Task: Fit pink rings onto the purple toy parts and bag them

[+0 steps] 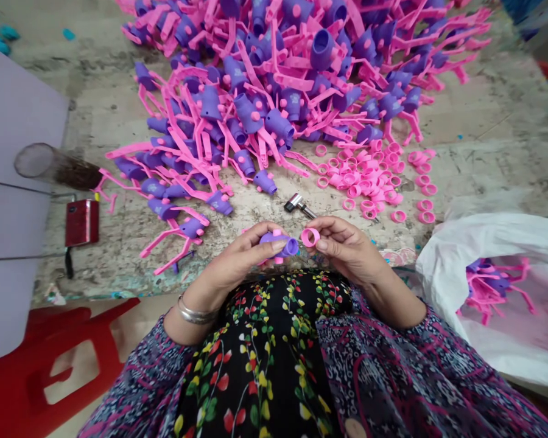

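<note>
Near the table's front edge my left hand is closed round a purple plastic cup-shaped piece with pink knobs, its round mouth turned to the right. My right hand pinches a pink ring between thumb and fingers, just beside that mouth and apart from it. Just beyond the hands lies a small hammer-like metal tool with a dark end; its handle is partly hidden by my right hand. A heap of loose pink rings lies beyond my right hand.
A big pile of purple pieces with pink arms covers the table's far side. At left are a glass with dark contents and a dark red box. A white sack holding similar pieces stands at right; a red stool is lower left.
</note>
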The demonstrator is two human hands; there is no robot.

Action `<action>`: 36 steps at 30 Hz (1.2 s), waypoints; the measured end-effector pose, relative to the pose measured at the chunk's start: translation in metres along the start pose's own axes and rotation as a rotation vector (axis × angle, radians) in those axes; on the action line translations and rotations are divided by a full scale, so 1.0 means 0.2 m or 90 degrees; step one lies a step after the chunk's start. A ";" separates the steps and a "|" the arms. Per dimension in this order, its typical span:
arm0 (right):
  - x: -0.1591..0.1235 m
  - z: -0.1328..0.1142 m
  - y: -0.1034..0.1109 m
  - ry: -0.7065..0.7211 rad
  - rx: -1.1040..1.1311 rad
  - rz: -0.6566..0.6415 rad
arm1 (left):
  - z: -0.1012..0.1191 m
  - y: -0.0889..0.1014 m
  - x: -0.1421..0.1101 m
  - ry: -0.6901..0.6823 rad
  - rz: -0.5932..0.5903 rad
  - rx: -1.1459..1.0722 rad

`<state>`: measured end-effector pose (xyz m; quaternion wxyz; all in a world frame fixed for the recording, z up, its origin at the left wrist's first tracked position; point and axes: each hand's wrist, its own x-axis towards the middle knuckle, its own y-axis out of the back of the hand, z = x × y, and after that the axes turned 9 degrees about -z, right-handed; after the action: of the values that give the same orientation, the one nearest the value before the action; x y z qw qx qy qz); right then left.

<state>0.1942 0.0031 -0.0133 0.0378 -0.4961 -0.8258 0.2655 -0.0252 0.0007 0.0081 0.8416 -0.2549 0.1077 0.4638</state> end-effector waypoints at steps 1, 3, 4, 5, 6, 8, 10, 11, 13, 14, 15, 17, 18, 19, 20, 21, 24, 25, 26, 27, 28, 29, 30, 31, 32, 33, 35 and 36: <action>0.00 0.00 -0.01 -0.004 0.007 0.003 | 0.00 0.00 0.00 -0.001 -0.010 -0.012; 0.00 -0.01 -0.01 -0.010 0.024 -0.001 | -0.01 0.00 -0.01 -0.003 -0.027 -0.031; 0.00 -0.01 -0.02 -0.014 0.036 -0.007 | -0.01 0.00 -0.02 -0.004 -0.029 -0.037; 0.00 -0.01 -0.02 -0.017 0.048 -0.014 | -0.01 0.00 -0.02 -0.005 -0.029 -0.037; -0.01 -0.01 -0.02 -0.019 0.059 -0.020 | -0.02 0.00 -0.02 -0.005 -0.026 -0.035; -0.01 -0.01 -0.02 -0.025 0.074 -0.029 | -0.02 0.00 -0.03 -0.004 -0.021 -0.029; -0.01 -0.01 -0.02 -0.031 0.077 -0.036 | -0.02 -0.01 -0.03 -0.003 -0.025 -0.027; -0.02 0.00 -0.02 -0.033 0.076 -0.038 | -0.03 -0.01 -0.03 -0.004 -0.029 -0.028; -0.02 0.00 -0.02 -0.035 0.072 -0.036 | -0.02 -0.01 -0.04 -0.004 -0.033 -0.031; -0.02 0.00 -0.02 -0.035 0.068 -0.033 | -0.02 -0.01 -0.04 -0.002 -0.033 -0.034; -0.02 -0.01 -0.03 -0.033 0.065 -0.029 | -0.02 -0.02 -0.04 0.001 -0.031 -0.037; -0.02 -0.01 -0.03 -0.027 0.065 -0.030 | -0.02 -0.02 -0.04 0.007 -0.028 -0.043; -0.02 -0.01 -0.03 -0.023 0.069 -0.033 | -0.02 -0.02 -0.03 0.006 -0.027 -0.045; -0.02 -0.01 -0.03 -0.020 0.074 -0.037 | -0.02 -0.02 -0.03 0.005 -0.026 -0.045; -0.02 -0.01 -0.03 -0.019 0.078 -0.041 | -0.02 -0.03 -0.03 0.002 -0.027 -0.044; -0.02 -0.01 -0.03 -0.019 0.081 -0.042 | -0.02 -0.03 -0.03 0.000 -0.028 -0.043; -0.02 0.00 -0.03 -0.017 0.074 -0.031 | -0.02 -0.03 -0.03 0.003 -0.020 -0.044; -0.02 0.00 -0.03 -0.016 0.070 -0.027 | -0.02 -0.03 -0.04 0.006 -0.015 -0.046; -0.02 0.00 -0.03 -0.014 0.066 -0.022 | -0.02 -0.04 -0.04 0.008 -0.011 -0.048; -0.02 0.00 -0.03 -0.013 0.061 -0.019 | -0.02 -0.04 -0.04 0.010 -0.008 -0.048; -0.02 0.00 -0.03 -0.011 0.058 -0.017 | -0.02 -0.04 -0.03 0.010 -0.007 -0.047; -0.02 0.00 -0.03 -0.008 0.054 -0.014 | -0.02 -0.04 -0.03 0.009 -0.007 -0.045; -0.02 0.00 -0.03 -0.004 0.051 -0.010 | -0.02 -0.04 -0.03 0.008 -0.009 -0.041; -0.02 0.00 -0.03 0.000 0.049 -0.007 | -0.03 -0.04 -0.03 0.006 -0.010 -0.037; -0.02 0.00 -0.03 0.003 0.048 -0.006 | -0.03 -0.04 -0.03 0.005 -0.011 -0.032; -0.02 0.00 -0.03 0.005 0.046 -0.004 | -0.03 -0.04 -0.02 0.006 -0.011 -0.029; -0.02 0.00 -0.03 0.006 0.041 0.002 | -0.03 -0.04 -0.02 0.010 -0.006 -0.026; -0.02 0.00 -0.03 0.005 0.038 0.005 | -0.03 -0.04 -0.02 0.013 -0.001 -0.025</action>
<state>0.1907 -0.0020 -0.0107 0.0549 -0.4990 -0.8153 0.2885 -0.0207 -0.0093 0.0074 0.8358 -0.2762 0.1069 0.4624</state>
